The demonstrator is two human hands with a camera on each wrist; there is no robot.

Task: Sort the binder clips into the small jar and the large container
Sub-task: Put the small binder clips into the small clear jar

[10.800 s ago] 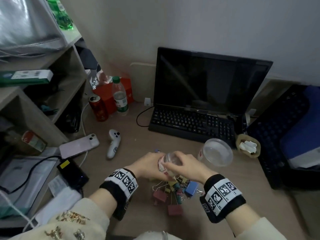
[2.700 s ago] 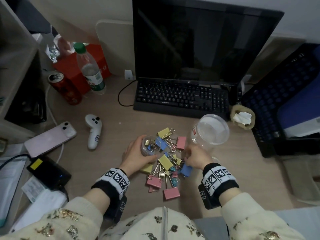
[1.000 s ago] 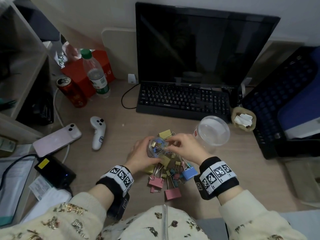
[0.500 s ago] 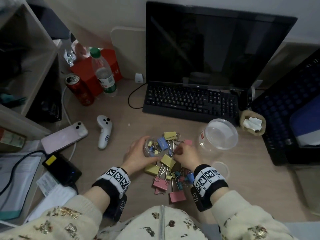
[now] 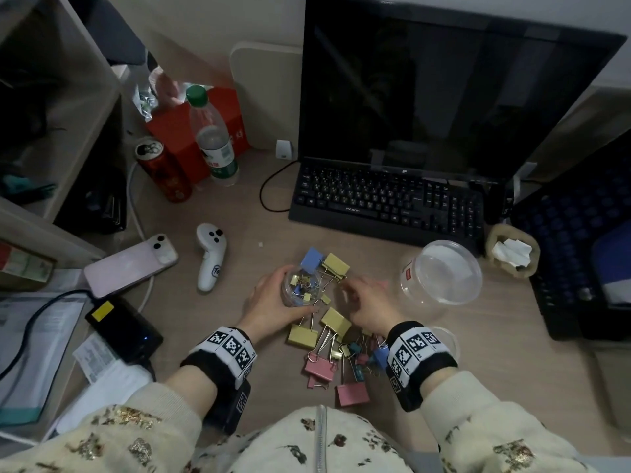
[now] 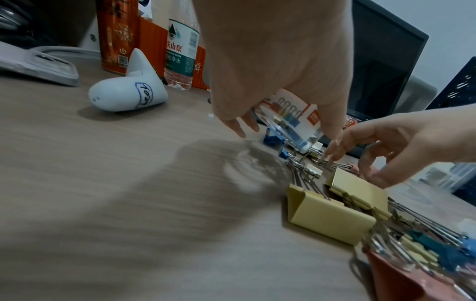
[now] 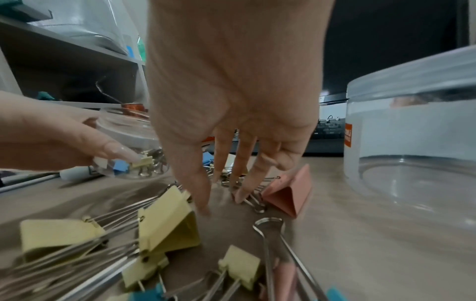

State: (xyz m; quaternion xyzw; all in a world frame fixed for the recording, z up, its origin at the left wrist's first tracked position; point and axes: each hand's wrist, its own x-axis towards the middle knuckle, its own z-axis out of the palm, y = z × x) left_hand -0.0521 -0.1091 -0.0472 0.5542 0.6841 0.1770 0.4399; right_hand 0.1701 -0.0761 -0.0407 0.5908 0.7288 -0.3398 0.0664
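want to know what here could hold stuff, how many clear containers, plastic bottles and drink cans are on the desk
clear containers: 2, the small jar and the large container
plastic bottle: 1
drink can: 1
total: 4

Location: home office desk.
We identify it by the monitor [image 5: 440, 83], keyboard [image 5: 386, 199], phone [image 5: 131, 261] and shelving [image 5: 58, 107].
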